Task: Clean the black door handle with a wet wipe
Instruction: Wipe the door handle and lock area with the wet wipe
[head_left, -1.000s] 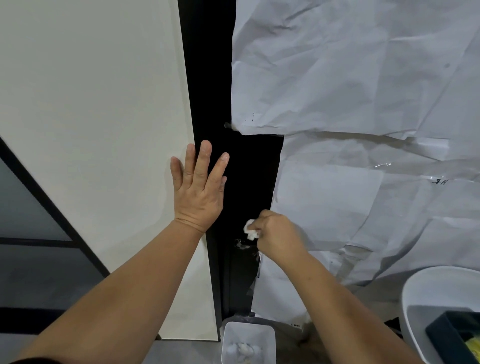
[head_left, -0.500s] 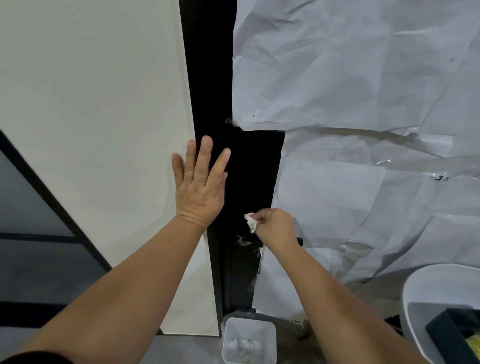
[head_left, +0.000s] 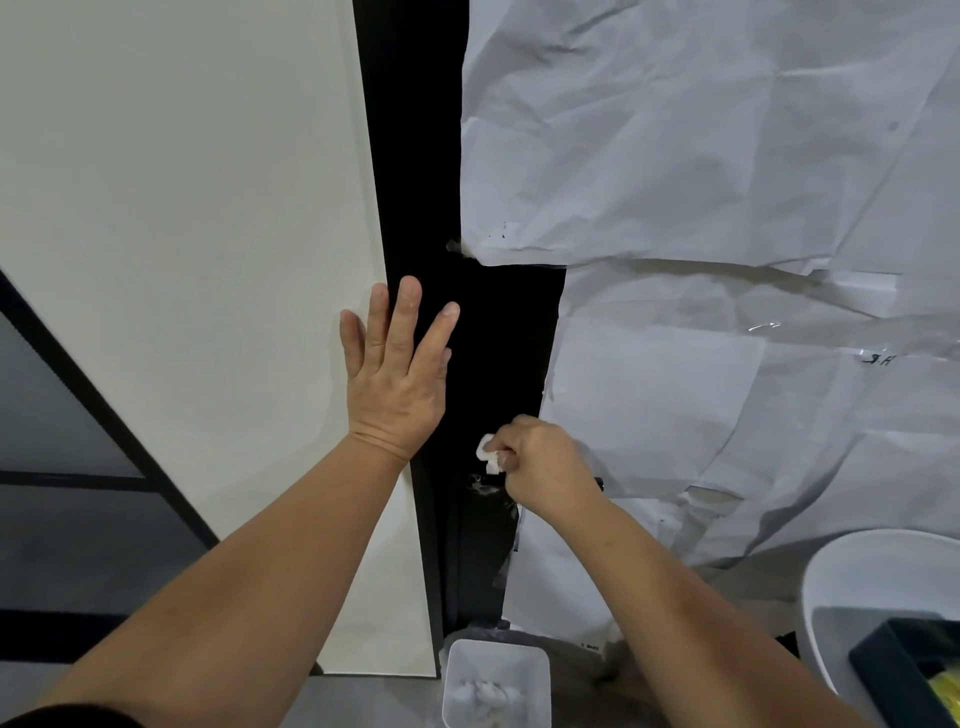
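My right hand (head_left: 545, 467) grips a crumpled white wet wipe (head_left: 490, 454) against the black door (head_left: 498, 364). The black door handle (head_left: 485, 484) lies just under that fist; only a short shiny stretch at its left end and a tip right of the wrist show, the rest is hidden by the hand. My left hand (head_left: 397, 374) presses flat, fingers straight, on the edge where the white wall panel (head_left: 182, 260) meets the black door frame.
Crumpled white paper (head_left: 701, 208) covers most of the door to the right. A small white bin (head_left: 496, 680) holding used wipes stands on the floor below. At the lower right is a white tub (head_left: 878, 582) with a dark box (head_left: 904, 660) in it.
My right hand with the wipe has shifted slightly up and right along the handle, then back down a little. My left hand stays pressed on the panel.
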